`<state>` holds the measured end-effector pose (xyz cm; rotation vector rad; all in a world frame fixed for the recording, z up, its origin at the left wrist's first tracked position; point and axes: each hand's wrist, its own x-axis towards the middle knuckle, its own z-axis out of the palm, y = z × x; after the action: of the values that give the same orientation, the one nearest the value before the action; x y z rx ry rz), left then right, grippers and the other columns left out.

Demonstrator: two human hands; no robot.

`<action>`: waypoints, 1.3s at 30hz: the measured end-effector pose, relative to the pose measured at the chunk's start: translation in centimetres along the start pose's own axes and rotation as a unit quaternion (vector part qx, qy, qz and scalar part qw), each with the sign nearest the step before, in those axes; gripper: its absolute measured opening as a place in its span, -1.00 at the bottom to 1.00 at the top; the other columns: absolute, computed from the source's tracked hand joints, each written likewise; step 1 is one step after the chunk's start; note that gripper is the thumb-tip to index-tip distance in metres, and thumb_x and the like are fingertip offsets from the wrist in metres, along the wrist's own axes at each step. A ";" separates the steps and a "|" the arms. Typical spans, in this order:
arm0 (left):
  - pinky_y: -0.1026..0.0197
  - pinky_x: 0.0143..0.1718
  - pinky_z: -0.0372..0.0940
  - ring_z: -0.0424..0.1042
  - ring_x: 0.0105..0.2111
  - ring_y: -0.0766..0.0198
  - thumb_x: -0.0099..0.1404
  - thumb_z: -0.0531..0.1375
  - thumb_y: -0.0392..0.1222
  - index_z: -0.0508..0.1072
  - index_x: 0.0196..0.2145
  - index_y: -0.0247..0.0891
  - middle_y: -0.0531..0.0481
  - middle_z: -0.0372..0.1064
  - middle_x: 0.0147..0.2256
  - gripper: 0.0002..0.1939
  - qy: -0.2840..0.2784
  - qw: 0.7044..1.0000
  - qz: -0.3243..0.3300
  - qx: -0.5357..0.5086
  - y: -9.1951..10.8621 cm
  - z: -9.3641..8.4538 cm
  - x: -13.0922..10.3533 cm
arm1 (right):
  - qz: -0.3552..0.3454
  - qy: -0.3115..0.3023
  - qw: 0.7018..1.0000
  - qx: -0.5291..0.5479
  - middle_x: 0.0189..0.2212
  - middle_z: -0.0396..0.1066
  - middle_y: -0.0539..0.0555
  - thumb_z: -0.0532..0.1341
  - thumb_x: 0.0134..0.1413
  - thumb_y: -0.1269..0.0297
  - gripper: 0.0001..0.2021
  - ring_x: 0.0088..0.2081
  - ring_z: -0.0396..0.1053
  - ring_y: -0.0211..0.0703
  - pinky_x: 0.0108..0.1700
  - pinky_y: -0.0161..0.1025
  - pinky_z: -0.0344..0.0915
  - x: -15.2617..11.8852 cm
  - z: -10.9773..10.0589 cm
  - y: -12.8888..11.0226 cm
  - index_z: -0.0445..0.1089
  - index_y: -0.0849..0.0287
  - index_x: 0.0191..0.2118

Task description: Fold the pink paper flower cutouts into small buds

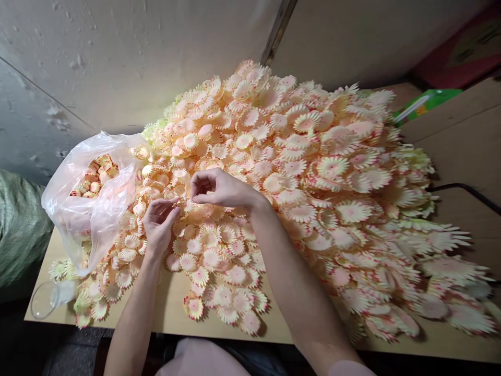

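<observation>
Pale pink and yellow petal discs with red-tipped, notched edges [301,213] lie heaped across the table. My left hand [161,222] is over the left part of the heap, its thumb and fingers pinched together. Just to its right, my right hand [209,189] has thumb and index finger curled to a pinch. Whatever sits between the fingertips of either hand is too small to make out. Left of my hands, a translucent plastic bag [90,209] stands open with several small rolled pieces [96,177] inside.
A clear round container [44,300] lies at the table's [172,313] front left corner. A green sack [21,235] stands at the far left. Behind the heap is a wall [136,57]; a black cable [465,187] comes in at the right.
</observation>
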<state>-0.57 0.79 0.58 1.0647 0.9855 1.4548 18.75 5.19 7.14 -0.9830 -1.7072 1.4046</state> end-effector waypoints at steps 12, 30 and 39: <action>0.26 -0.19 0.42 0.52 -0.24 0.29 -0.03 0.45 -0.17 0.48 -0.28 -0.22 -0.01 0.51 -0.24 -0.66 -0.006 0.996 0.033 0.079 -0.3 -0.3 0.3 | 0.007 -0.061 0.992 -0.109 -0.43 0.50 0.09 0.37 -0.16 0.25 -0.80 -0.39 0.38 -0.24 -0.34 -0.30 0.29 0.0 1.7 -1.4 0.50 0.28 -0.39; 0.22 -0.24 0.50 0.57 -0.32 0.25 0.05 0.41 -0.15 0.58 -0.25 -0.27 -0.08 0.59 -0.32 -0.71 0.050 0.994 0.018 0.092 -0.3 0.7 -0.3 | -0.084 0.246 0.893 -0.368 -0.38 0.35 0.10 0.26 0.08 0.28 -0.92 -0.31 0.28 -0.10 -0.20 -0.12 0.21 -3.1 -3.7 -2.7 0.36 0.15 -0.35; 0.29 -0.31 0.46 0.55 -0.27 0.26 0.14 0.34 -0.06 0.52 -0.14 -0.23 -0.11 0.55 -0.17 -0.66 0.051 0.998 -0.012 0.042 -0.4 0.4 0.3 | -0.046 -0.062 0.977 -0.197 -0.38 0.49 0.08 0.20 0.13 0.32 -0.86 -0.38 0.36 -0.22 -0.29 -0.25 0.25 -1.2 0.7 -3.7 0.51 0.23 -0.28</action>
<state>-0.12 1.20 0.31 1.0446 1.1363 1.4705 18.27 3.32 10.59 -1.0243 -2.1502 1.1103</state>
